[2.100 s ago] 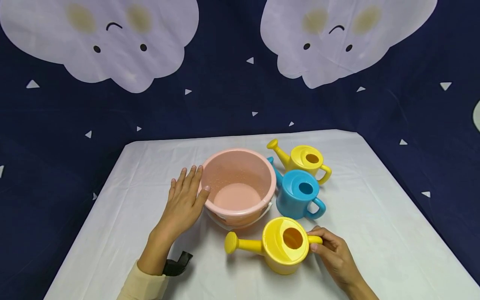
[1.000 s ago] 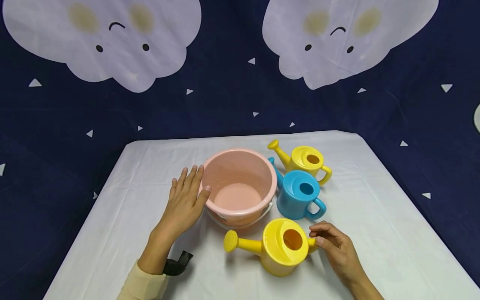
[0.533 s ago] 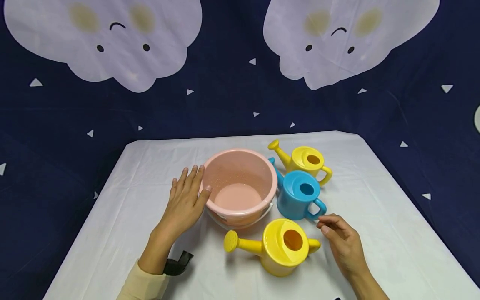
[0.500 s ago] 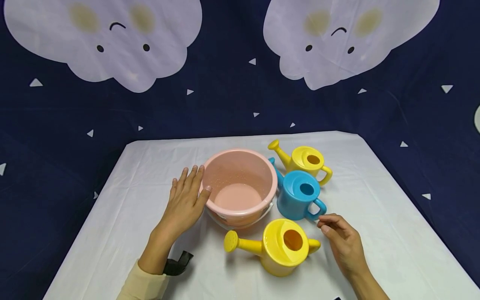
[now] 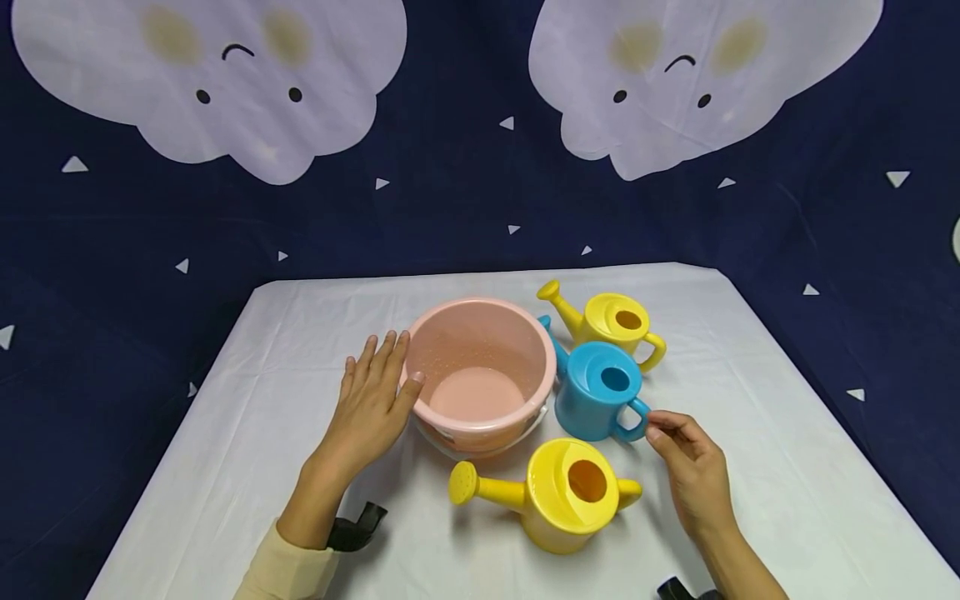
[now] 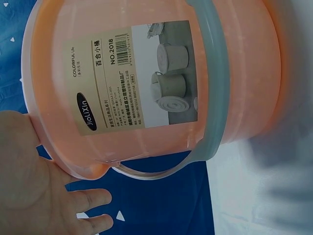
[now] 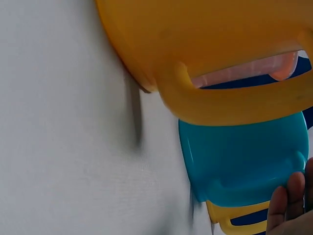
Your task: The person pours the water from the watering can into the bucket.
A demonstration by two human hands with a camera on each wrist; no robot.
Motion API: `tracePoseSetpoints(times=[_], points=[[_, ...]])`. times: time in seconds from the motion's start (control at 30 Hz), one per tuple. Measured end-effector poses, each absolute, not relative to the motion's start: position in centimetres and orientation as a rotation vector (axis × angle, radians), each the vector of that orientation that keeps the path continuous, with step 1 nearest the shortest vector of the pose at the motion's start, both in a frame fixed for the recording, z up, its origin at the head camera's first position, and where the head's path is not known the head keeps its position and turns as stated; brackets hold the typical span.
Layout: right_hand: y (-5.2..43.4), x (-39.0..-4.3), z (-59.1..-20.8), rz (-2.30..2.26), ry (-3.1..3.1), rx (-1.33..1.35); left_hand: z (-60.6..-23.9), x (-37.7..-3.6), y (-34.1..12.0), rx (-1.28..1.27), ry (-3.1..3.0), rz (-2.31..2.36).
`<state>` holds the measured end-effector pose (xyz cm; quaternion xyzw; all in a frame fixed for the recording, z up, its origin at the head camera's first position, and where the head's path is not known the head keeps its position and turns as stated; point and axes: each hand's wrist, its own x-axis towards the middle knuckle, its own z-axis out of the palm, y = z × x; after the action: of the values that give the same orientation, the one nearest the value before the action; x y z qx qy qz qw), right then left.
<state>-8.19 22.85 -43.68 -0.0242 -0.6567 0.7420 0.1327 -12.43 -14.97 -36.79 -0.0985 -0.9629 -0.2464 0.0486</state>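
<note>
A pink bucket (image 5: 480, 392) stands upright in the middle of the table. My left hand (image 5: 369, 412) rests against its left rim, fingers spread and straight; in the left wrist view the palm lies by the rim of the labelled bucket (image 6: 161, 137). Right of the bucket is a blue watering can (image 5: 588, 408), its spout against the bucket's side. My right hand (image 5: 693, 471) has its fingertips right at the blue can's handle (image 5: 637, 417), thumb and fingers loosely bent. In front, a yellow watering can (image 5: 562, 517) stands free, spout pointing left.
A second yellow watering can (image 5: 611, 321) stands behind the blue one. White cloth covers the table (image 5: 780, 467), with a dark blue cloud-printed backdrop (image 5: 465, 208) beyond. A black strap piece (image 5: 356, 529) shows at my left wrist and another (image 5: 678, 589) at my right.
My right hand has let go of the front yellow watering can's handle and moved up and right to the blue can's handle. My left hand keeps its place on the bucket.
</note>
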Motion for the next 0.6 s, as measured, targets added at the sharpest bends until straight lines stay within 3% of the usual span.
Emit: tracePoseSetpoints(times=[0.27, 0.6], points=[[22.79, -8.72, -43.72, 2.050, -1.892, -0.292, -36.72, -12.40, -14.93, -0.302, -2.937, -0.748], [23.23, -9.19, -44.18, 1.975, -1.924, -0.385, -36.80, -12.39, -14.95, -0.299, -2.933, -0.750]])
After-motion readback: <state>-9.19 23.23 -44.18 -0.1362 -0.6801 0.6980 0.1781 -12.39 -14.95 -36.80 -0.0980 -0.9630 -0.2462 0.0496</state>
